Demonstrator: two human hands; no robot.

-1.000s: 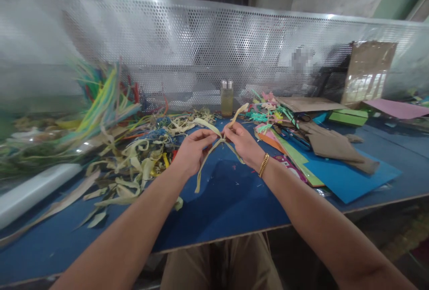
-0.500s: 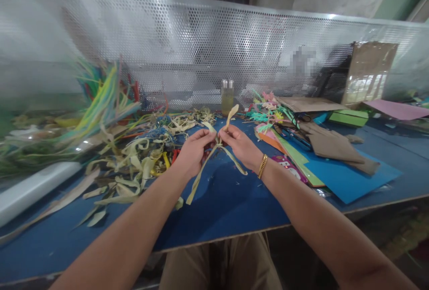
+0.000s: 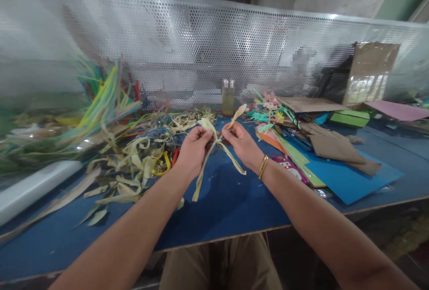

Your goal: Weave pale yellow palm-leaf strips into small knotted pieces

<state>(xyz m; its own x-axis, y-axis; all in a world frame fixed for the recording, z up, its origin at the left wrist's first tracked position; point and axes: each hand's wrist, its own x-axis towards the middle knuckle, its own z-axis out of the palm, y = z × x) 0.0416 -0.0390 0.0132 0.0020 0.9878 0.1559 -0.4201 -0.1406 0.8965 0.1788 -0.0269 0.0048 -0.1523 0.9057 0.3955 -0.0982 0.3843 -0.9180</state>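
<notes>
Pale yellow-green dried leaf strips (image 3: 233,159) cross in a knot or bow between my hands, above the blue table. My left hand (image 3: 195,150) pinches the left part of it between thumb and forefinger. The right part is pinched by my right hand (image 3: 241,143), and a gold bracelet (image 3: 263,167) circles that wrist. Two loose ends hang down from the crossing, and two shorter ones stick up past the fingertips. Left of my left hand lies a pile of similar curled strips (image 3: 137,169). My fingers partly hide the centre of the knot.
A clear bottle (image 3: 228,98) of yellowish liquid stands beyond my hands. Blue paper (image 3: 351,182), brown paper (image 3: 335,147) and scissors (image 3: 291,134) lie right. At left are colourful strips (image 3: 103,98) and a white box-like bar (image 3: 36,187). A perforated metal panel (image 3: 208,44) borders the back.
My hands have moved slightly apart. The left upper end now shows wider and longer above my left fingers, and the hanging left end has swung a little to the right.
</notes>
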